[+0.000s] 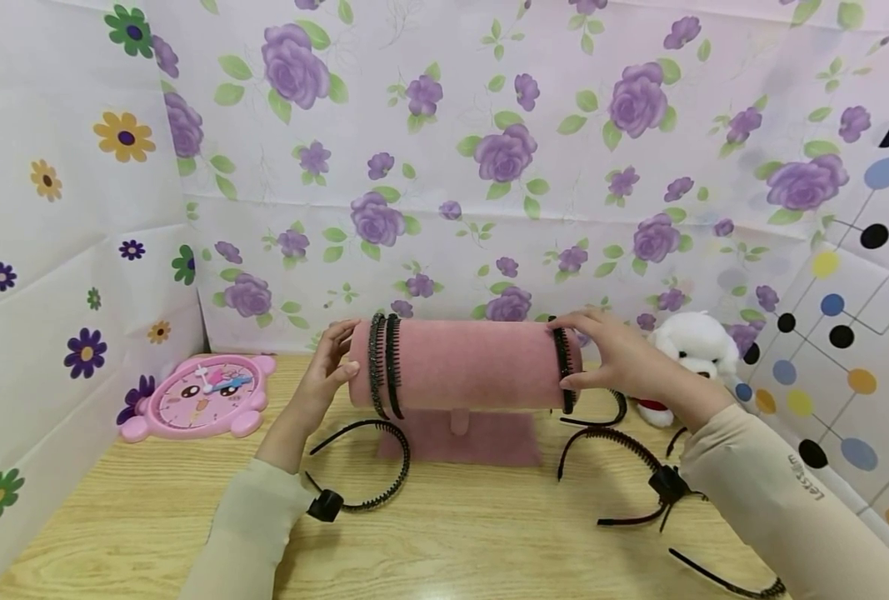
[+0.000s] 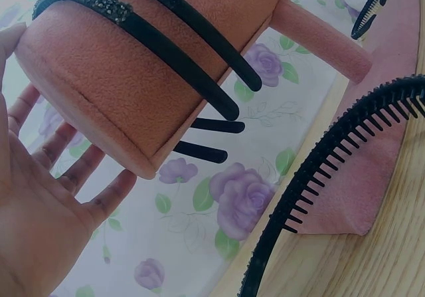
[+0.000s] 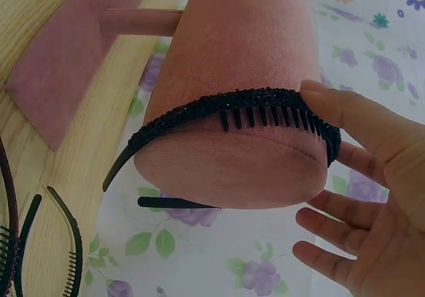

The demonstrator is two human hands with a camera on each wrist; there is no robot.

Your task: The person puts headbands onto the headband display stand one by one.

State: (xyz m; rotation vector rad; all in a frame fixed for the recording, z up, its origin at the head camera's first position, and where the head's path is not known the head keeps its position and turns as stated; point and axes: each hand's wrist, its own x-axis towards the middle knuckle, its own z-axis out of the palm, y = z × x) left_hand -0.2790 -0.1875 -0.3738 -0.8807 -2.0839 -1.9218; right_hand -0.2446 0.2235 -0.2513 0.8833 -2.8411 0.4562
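Note:
A pink plush headband stand [image 1: 474, 362], a horizontal roll on a short post, sits at the middle of the table. My left hand [image 1: 317, 383] holds its left end, thumb in front and fingers behind the edge. Two black headbands with teeth hang just inboard: a glittery one [image 1: 375, 367] and a second one [image 1: 393, 371]. At the right end, my right hand [image 1: 624, 354] pinches a black beaded headband [image 3: 232, 101] between thumb and index finger. That headband lies over the roll near its rim, while the other fingers stay spread in the right wrist view.
Toothed headbands lie on the wooden table, one front left [image 1: 402, 467] and several at the right, including one [image 1: 616, 433] below my right wrist. A pink clock [image 1: 204, 396] is at the left. A white plush dog [image 1: 695, 346] sits behind my right forearm. Patterned cloth surrounds the table.

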